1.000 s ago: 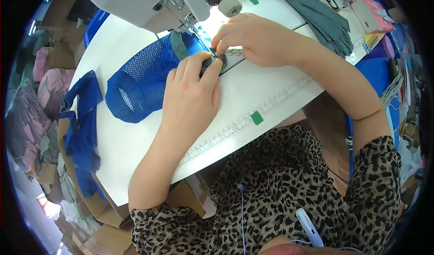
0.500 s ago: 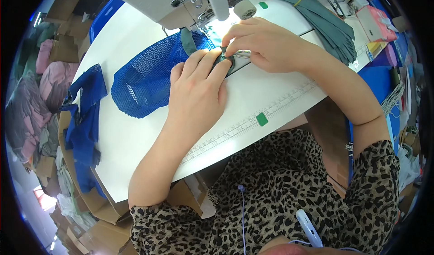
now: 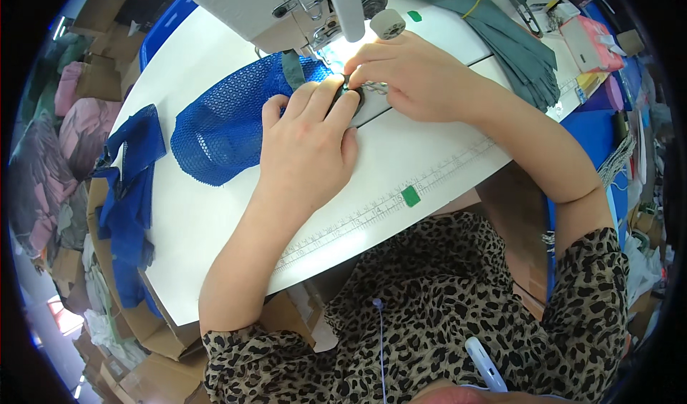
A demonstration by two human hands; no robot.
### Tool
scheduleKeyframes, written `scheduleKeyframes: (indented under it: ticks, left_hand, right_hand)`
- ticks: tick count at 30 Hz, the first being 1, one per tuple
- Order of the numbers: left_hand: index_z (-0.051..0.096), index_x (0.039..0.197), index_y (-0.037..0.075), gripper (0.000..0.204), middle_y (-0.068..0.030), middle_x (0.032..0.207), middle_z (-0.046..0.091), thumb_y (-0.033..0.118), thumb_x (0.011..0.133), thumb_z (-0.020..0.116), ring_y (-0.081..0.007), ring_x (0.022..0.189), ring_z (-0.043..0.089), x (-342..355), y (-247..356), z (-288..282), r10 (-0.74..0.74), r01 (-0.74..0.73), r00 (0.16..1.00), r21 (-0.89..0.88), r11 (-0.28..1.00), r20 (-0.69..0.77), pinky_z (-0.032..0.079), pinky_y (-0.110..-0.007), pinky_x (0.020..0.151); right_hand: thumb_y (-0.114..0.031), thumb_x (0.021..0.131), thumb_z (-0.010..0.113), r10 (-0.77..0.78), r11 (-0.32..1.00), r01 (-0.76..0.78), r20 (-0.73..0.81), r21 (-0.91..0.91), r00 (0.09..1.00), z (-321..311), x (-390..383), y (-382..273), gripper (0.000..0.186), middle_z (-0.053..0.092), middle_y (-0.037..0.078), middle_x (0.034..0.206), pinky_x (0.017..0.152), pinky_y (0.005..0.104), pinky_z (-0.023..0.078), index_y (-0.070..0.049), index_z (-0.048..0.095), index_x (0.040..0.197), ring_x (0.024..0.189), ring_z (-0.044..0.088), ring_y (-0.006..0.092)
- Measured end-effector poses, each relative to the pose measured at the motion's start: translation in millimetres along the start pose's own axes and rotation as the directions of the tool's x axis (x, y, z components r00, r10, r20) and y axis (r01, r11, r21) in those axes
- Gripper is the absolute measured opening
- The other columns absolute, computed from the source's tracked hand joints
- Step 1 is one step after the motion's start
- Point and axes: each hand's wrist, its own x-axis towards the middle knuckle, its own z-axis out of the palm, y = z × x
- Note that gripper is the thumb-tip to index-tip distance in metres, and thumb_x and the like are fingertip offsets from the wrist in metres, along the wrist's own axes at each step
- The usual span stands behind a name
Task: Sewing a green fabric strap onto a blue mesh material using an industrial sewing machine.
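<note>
Blue mesh fabric lies on the white table under the head of a sewing machine. A grey-green fabric strip rests along its edge near the lit needle area. My left hand bears down beside the mesh, its bent fingertips holding a dark, folded part of the strip. From the right, my right hand pinches at the same spot, thumb and forefinger close to the left fingertips. The fingers partly hide the held part. Pale cords show just under the right hand.
A bundle of grey-green strips lies at the back right, near thread snips and a pink-and-white tissue pack. Blue fabric pieces hang over the left table edge. A printed ruler with a green mark runs along the front.
The whole view has shifted slightly. Both hands stay at the same spot by the needle, with only slight finger movement; the mesh looks almost unchanged.
</note>
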Motion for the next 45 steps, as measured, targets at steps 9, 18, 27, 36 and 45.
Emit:
scheduleKeyframes:
  ticks: [9, 18, 27, 36, 45]
  left_hand:
    - [0.061, 0.112, 0.009, 0.033, -0.0076, 0.113, 0.059, 0.016, 0.080, 0.067, -0.0228, 0.111, 0.056, -1, -3, 5, -0.005, 0.005, 1.000, 0.026, 1.000, -0.020, 0.039, -0.045, 0.093]
    - [0.061, 0.115, 0.007, 0.034, -0.0096, 0.117, 0.057, 0.014, 0.082, 0.066, -0.0253, 0.114, 0.054, -3, -1, 13, -0.057, 0.059, 0.997, 0.034, 0.998, -0.053, 0.040, -0.045, 0.092]
    - [0.063, 0.108, 0.005, 0.029, -0.0053, 0.110, 0.060, 0.011, 0.080, 0.066, -0.0209, 0.106, 0.058, -1, -3, 12, -0.053, 0.057, 0.995, 0.039, 0.998, -0.087, 0.044, -0.039, 0.085]
    - [0.063, 0.107, 0.005, 0.028, -0.0044, 0.108, 0.062, 0.010, 0.080, 0.064, -0.0193, 0.104, 0.059, 0, -10, 16, -0.050, 0.061, 0.993, 0.098, 0.993, -0.110, 0.044, -0.039, 0.082]
    - [0.063, 0.111, 0.005, 0.031, -0.0051, 0.108, 0.062, 0.010, 0.080, 0.063, -0.0199, 0.106, 0.059, 3, -14, 18, -0.059, 0.069, 0.993, 0.106, 0.992, -0.102, 0.044, -0.042, 0.087]
  right_hand:
    - [0.000, 0.080, 0.060, 0.066, 0.996, -0.065, 0.008, -0.061, 0.998, 6, 4, -2, 0.027, 0.067, -0.003, 0.116, 0.091, 0.0378, 0.044, -0.011, 0.069, 0.104, 0.110, 0.057, 0.0213]
    - [-0.002, 0.083, 0.060, 0.075, 0.989, -0.073, 0.007, -0.130, 0.997, 6, 6, 1, 0.026, 0.067, -0.007, 0.118, 0.094, 0.0375, 0.042, -0.013, 0.070, 0.105, 0.112, 0.056, 0.0195]
    - [-0.004, 0.086, 0.057, 0.034, 0.974, -0.034, -0.004, -0.225, 0.999, 10, 6, 0, 0.028, 0.066, -0.006, 0.120, 0.092, 0.0376, 0.041, -0.013, 0.070, 0.109, 0.110, 0.056, 0.0180]
    - [-0.005, 0.087, 0.056, -0.008, 0.946, -0.008, -0.046, -0.323, 0.999, 17, 9, 0, 0.031, 0.065, -0.005, 0.121, 0.092, 0.0366, 0.041, -0.014, 0.070, 0.113, 0.112, 0.056, 0.0163]
    - [-0.004, 0.086, 0.057, 0.055, 0.940, -0.066, -0.042, -0.334, 0.998, 17, 11, 0, 0.034, 0.066, -0.003, 0.120, 0.095, 0.0370, 0.041, -0.017, 0.070, 0.115, 0.112, 0.058, 0.0178]
